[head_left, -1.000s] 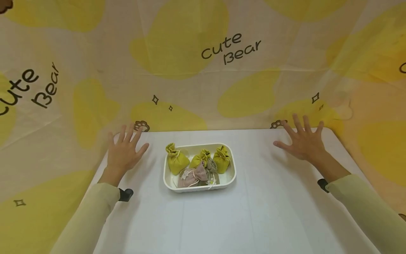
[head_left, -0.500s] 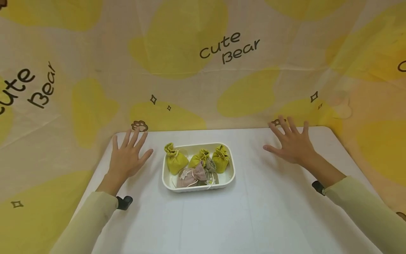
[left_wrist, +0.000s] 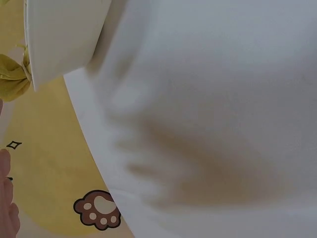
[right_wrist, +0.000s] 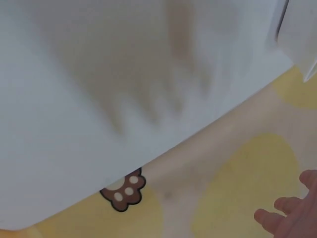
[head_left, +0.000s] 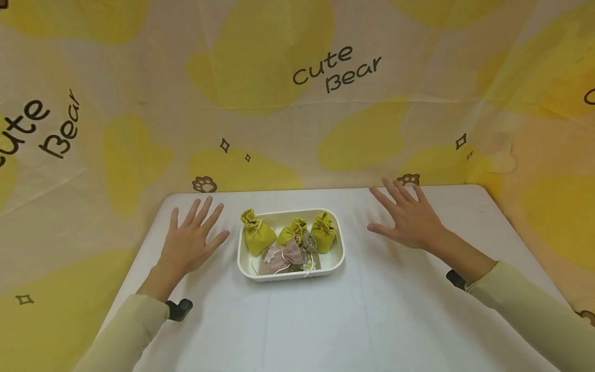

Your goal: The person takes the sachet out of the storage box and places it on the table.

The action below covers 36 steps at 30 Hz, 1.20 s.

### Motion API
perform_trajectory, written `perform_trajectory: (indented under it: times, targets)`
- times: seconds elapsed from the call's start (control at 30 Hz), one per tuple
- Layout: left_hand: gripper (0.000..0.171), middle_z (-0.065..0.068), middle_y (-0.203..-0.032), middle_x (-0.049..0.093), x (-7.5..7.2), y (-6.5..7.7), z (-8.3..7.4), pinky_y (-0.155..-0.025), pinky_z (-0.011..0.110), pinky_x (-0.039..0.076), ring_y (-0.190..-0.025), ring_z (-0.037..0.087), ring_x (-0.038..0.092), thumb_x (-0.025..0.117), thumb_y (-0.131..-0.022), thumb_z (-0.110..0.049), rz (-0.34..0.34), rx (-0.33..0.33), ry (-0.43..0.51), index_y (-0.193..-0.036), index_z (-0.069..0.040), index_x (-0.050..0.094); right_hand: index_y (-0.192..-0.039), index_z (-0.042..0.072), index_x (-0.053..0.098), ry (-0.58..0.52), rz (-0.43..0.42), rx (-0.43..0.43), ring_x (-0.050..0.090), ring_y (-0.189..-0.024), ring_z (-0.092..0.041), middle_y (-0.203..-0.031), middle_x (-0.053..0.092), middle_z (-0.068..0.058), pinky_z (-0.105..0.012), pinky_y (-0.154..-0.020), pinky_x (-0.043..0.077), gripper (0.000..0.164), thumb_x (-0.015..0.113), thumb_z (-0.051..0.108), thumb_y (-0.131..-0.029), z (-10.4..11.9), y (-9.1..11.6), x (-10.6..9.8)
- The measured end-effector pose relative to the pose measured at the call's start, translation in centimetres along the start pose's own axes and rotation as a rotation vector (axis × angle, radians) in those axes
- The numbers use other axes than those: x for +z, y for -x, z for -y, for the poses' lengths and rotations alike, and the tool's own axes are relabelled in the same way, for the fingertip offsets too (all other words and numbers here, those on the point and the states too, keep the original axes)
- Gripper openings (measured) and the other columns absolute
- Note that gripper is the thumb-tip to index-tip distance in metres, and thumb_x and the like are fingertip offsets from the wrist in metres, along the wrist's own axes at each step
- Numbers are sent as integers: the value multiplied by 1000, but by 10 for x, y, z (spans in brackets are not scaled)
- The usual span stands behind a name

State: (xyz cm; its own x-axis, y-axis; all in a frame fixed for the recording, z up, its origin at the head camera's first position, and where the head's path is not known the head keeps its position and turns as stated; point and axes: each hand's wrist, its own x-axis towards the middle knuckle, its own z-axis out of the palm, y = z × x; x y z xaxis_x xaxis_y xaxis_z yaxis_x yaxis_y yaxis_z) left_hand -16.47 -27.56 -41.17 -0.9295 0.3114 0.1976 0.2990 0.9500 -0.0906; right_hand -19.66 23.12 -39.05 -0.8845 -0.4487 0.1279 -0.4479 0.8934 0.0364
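A white tray holds several small drawstring pouches. Three are yellow-green: a left one, a middle one and a right one. In front of them lie a pink pouch and a grey-green pouch, partly covered by the pink one. To the left of the tray, apart from it, my left hand hovers with fingers spread and holds nothing. My right hand is likewise spread above the table, right of the tray. Fingertips of the right hand show in the right wrist view.
A white-covered table bears the tray. Behind and at both sides hangs a yellow-patterned cloth with lettering, meeting the table's back edge. Black straps with a small device sit on the wrists.
Both hands have moved inward toward the tray and slightly nearer the camera, the right hand farther than the left. The tray and its pouches stay put.
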Motion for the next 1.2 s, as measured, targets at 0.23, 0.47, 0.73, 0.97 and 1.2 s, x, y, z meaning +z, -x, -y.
perform_trajectory:
  times: [0.23,0.47,0.73,0.97,1.2]
  targets:
    - [74,11,-165,21,7,10,-8,-115,69,7,-150,36,16,47,-97,-58,88,51,13,-157,-17,33,-160,17,20,-80,-31,-100,24,-148,-38,-163,23,-17,-61,-118,14,94,56,68,-89,11,-3,-1]
    - [75,9,-164,23,12,16,-14,-116,67,10,-150,34,19,43,-97,-63,122,126,50,-157,-19,34,-160,15,22,-180,-37,-168,33,-145,-32,-161,30,-13,-57,-118,18,97,60,67,-88,21,-6,3]
    - [75,8,-163,27,14,16,-21,-115,66,14,-150,34,21,45,-96,-64,176,183,159,-157,-21,35,-160,20,23,-442,-8,-105,41,-137,-44,-159,36,-9,-64,-107,35,97,69,61,-85,39,-9,5]
    - [77,7,-163,27,16,13,-22,-115,65,18,-149,34,23,48,-95,-64,190,234,168,-156,-18,36,-159,18,26,-651,-10,-147,48,-135,-32,-155,41,-8,-56,-107,40,97,81,42,-83,51,-14,12]
    - [79,8,-161,31,18,11,-22,-114,65,20,-147,35,28,49,-95,-64,196,258,208,-156,-16,34,-157,12,30,-833,-9,-201,50,-134,-31,-154,42,-12,-55,-110,37,93,84,19,-81,60,-23,20]
